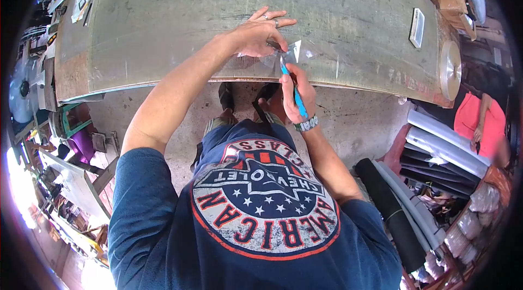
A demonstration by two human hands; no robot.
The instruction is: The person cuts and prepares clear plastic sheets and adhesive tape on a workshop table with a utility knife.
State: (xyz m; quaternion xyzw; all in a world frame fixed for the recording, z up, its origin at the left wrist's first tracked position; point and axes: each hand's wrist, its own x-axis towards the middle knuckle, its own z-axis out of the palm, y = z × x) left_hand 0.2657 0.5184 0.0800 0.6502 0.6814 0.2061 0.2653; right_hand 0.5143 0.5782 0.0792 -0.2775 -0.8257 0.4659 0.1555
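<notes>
My right hand [298, 93] is closed around a blue-handled craft knife [297, 100], its blade pointing away from me at the front edge of the worktable. Just left of the blade tip, my left hand [255, 37] rests over the tabletop, two ringed fingers stretched out. Its thumb and bent index finger pinch a small dark piece [275, 45], whose kind I cannot make out. Clear plastic film [309, 52], with bright reflections, lies under and beside both hands; its full outline is hard to see.
The worn grey worktable [180, 4] spans the front. A small white-and-black block [417, 27] lies at its right, near a clear tape roll [450, 70]. Rolls of sheet material [389, 216] stand at lower right, where another person in red [479, 121] is partly visible.
</notes>
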